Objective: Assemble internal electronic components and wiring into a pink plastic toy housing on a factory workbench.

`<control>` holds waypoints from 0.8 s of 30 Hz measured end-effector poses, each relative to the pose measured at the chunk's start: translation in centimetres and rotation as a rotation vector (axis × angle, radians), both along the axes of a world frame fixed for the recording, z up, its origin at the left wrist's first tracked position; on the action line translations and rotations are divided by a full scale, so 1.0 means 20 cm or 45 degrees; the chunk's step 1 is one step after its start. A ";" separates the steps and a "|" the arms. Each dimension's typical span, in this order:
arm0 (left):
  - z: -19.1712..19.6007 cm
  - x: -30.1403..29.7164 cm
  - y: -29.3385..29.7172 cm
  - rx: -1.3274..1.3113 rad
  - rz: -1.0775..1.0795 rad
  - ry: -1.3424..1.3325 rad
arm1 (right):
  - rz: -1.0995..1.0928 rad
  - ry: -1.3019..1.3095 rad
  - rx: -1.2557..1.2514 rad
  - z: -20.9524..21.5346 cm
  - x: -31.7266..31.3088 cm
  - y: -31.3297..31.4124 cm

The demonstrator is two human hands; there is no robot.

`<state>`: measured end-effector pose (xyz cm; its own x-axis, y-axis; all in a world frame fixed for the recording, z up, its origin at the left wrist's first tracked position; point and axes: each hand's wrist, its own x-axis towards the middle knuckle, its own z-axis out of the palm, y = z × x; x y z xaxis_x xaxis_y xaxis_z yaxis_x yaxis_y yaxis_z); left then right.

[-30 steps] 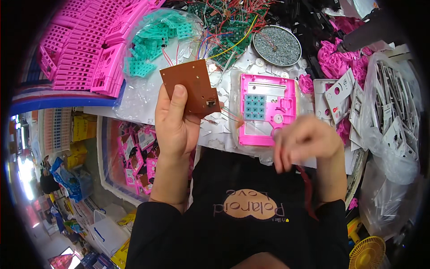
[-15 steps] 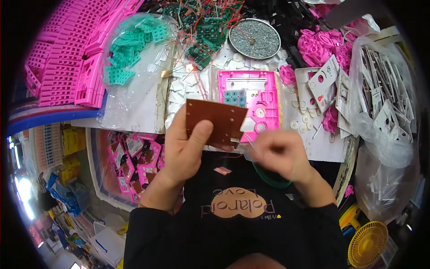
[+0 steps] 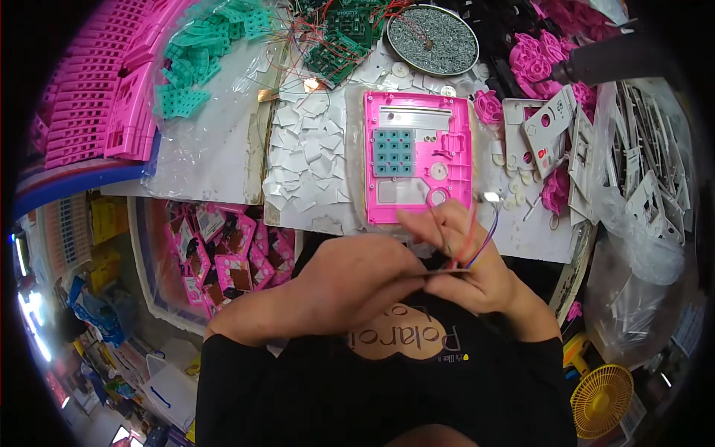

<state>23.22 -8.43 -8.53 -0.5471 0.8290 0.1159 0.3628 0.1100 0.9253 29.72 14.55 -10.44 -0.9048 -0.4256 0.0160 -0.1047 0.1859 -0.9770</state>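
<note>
Down comes the brown circuit board, now edge-on between both hands at the chest. Left hand clamps it; right hand pinches its wires, keeping them clear near the pink casing.

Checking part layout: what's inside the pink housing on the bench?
Inside the pink housing: a teal keypad mat, a clear window slot on top, round holes lower right. Its bottom edge is covered by the right hand.
</note>
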 end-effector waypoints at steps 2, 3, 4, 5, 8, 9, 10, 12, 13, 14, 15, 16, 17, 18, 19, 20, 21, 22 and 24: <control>-0.05 0.00 -0.02 -0.010 0.078 -0.168 | -0.008 -0.070 -0.137 -0.02 -0.03 -0.02; -0.07 0.01 -0.04 -0.046 0.128 -0.387 | -0.062 0.066 -0.160 -0.02 -0.05 -0.04; -0.09 0.03 -0.05 -0.084 0.176 -0.605 | -0.102 0.020 -0.231 -0.03 -0.06 -0.04; -0.12 0.04 -0.05 -0.008 0.181 -0.858 | -0.131 -0.029 -0.300 -0.05 -0.06 -0.05; -0.13 0.09 0.00 0.245 0.343 -1.423 | -0.213 -0.206 -0.364 -0.05 -0.10 -0.03; -0.13 0.09 0.01 0.269 0.352 -1.562 | -0.300 -0.116 -0.326 -0.05 -0.14 -0.02; -0.15 0.08 0.01 0.203 0.281 -1.631 | -0.352 -0.139 -0.257 -0.03 -0.20 0.00; -0.21 0.07 0.00 0.113 0.173 -1.707 | -0.423 -0.304 -0.089 0.00 -0.33 0.06; -0.25 0.07 -0.01 0.093 0.132 -1.714 | -0.417 -0.247 -0.064 -0.05 -0.39 0.09; -0.28 0.07 0.00 0.072 0.095 -1.720 | -0.379 -0.060 0.098 -0.14 -0.44 0.13; -0.24 0.03 0.00 0.020 0.089 -1.682 | -0.309 -0.145 0.150 -0.11 -0.49 0.13; -0.25 0.03 0.00 0.012 0.085 -1.665 | -0.240 -0.229 0.203 -0.08 -0.52 0.12; -0.26 0.04 0.00 0.001 0.087 -1.645 | -0.199 -0.291 0.177 -0.08 -0.54 0.13; -0.26 0.04 -0.01 -0.009 0.088 -1.625 | -0.159 -0.353 0.152 -0.09 -0.56 0.14; -0.27 0.05 -0.01 0.024 0.061 -1.614 | -0.120 -0.416 0.127 -0.09 -0.57 0.15; -0.29 0.07 -0.02 0.056 0.036 -1.601 | -0.126 -0.415 0.089 -0.10 -0.57 0.14; -0.30 0.08 -0.02 0.088 0.011 -1.588 | -0.134 -0.414 0.050 -0.10 -0.56 0.14; -0.30 0.07 -0.02 0.071 0.001 -1.576 | -0.143 -0.414 0.011 -0.11 -0.56 0.13; -0.29 0.05 -0.02 0.031 -0.028 -1.551 | -0.165 -0.363 0.139 -0.14 -0.55 0.10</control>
<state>24.29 -8.79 -14.28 -0.2943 0.8443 -0.4478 -0.7425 0.0930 0.6634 18.77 16.58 -13.20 -0.9131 -0.2917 -0.2849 0.2013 0.2852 -0.9371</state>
